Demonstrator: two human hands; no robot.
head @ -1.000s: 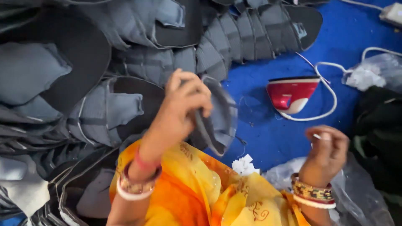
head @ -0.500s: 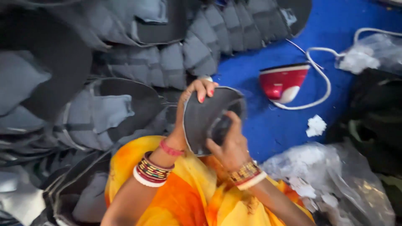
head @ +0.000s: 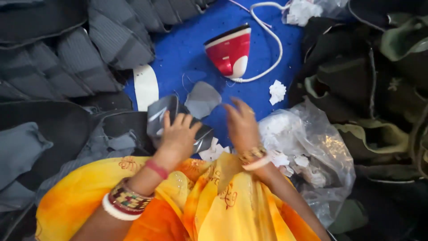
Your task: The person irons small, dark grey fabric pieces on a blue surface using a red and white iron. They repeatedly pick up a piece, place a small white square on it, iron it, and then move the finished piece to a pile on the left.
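Observation:
My left hand point(head: 178, 134) lies on a dark shiny curved piece point(head: 157, 115), fingers over its top, holding it down at the edge of the blue surface point(head: 183, 53). My right hand point(head: 240, 122) hovers just to the right with fingers spread and nothing in it. A small grey cut piece point(head: 203, 98) lies flat on the blue between and beyond the two hands. Bangles ring both wrists, and a yellow-orange garment point(head: 214, 205) covers my lap below.
A red and white iron point(head: 229, 51) with a white cord point(head: 269, 40) rests farther back. Stacked grey padded pieces point(head: 102, 44) fill the left. A white strip point(head: 146, 87), crumpled paper point(head: 277, 91), a clear plastic bag point(head: 316, 151) of scraps and dark olive fabric point(head: 379, 89) lie around.
The dark piece, held up in both hands before, has come down to the surface under my left hand. My right hand has let go of it and opened.

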